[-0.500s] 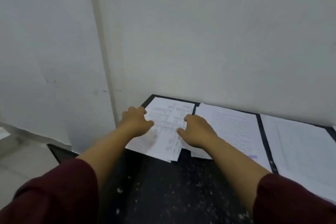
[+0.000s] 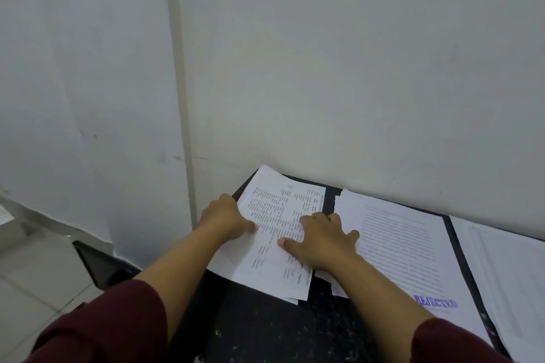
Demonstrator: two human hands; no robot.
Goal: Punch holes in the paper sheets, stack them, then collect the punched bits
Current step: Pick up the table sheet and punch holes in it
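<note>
A small stack of printed paper sheets (image 2: 274, 244) lies at the far left of the black speckled table (image 2: 265, 330), slightly fanned at its near corner. My left hand (image 2: 227, 219) grips the stack's left edge, thumb on top of the sheets. My right hand (image 2: 321, 242) presses flat on the stack's right side, fingers spread and reaching over onto the neighbouring pile. No hole punch is in view. White flecks on the table in front of me may be punched bits.
A second paper pile (image 2: 407, 250) with a blue "REJECTED" stamp (image 2: 436, 302) lies right of the stack. A third pile (image 2: 510, 274) lies at the far right. The white wall (image 2: 324, 68) stands just behind the table; the tiled floor (image 2: 35, 274) is to the left.
The right hand has flattened and spread over the stack's right side. The stack's far end has swung slightly to the left. The left hand stays at the left edge.
</note>
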